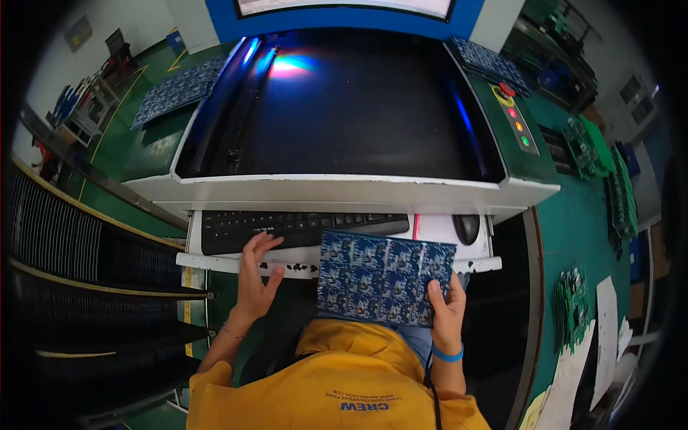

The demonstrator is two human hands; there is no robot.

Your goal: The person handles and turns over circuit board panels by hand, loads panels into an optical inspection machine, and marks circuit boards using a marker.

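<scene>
A blue circuit board panel [387, 278] is tilted in front of my body, with rows of repeated small boards on its face. My right hand [447, 307] grips its lower right edge, thumb on top and the fingers partly behind it. To the panel's left, my left hand [259, 276] holds nothing; its fingers are apart, near the front edge of a keyboard tray [208, 264]. The fingertips come close to a black keyboard [287, 228], and I cannot tell if they touch it. Part of the tray and keyboard is hidden behind the panel.
Ahead is a machine with a dark bed [358, 107], a white front rail [344, 188] and a button panel [514, 118]. Blue panels [179, 87] lie at its left, more [491, 61] at right. A mouse [466, 229] sits on the tray. Green boards [571, 308] stand right; black racks [57, 222] left.
</scene>
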